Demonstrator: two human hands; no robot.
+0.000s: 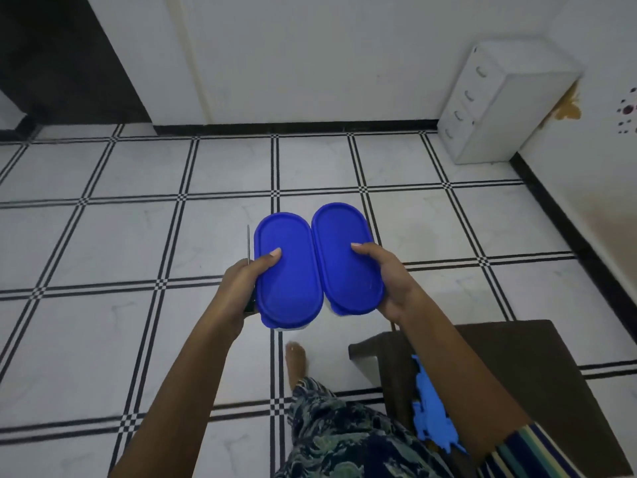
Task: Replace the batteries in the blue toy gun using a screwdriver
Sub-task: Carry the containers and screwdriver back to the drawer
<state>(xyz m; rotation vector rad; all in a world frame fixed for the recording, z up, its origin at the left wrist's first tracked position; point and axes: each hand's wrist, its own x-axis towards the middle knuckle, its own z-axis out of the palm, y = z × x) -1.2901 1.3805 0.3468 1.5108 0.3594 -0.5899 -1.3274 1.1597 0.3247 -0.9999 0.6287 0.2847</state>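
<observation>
On the dark stool (537, 367), light-blue toy gun (432, 408); each hand (238, 288) clutching a blue-lidded container (287, 274).

Plastic, tile and cloth, mostly smooth finishes

The two oval container lids (289, 270) (346, 258) looked like smooth blue plastic with a soft sheen; the blue toy gun (431, 408) was a paler, matt plastic. The screwdriver (248, 244) showed a thin shaft of bright metal. The floor (120, 236) was glossy white tile with black lines. The stool (537, 374) had a dark, matt top, material unclear. The patterned garment (337, 436) was cloth, and the drawer unit (496, 105) smooth white plastic.
</observation>
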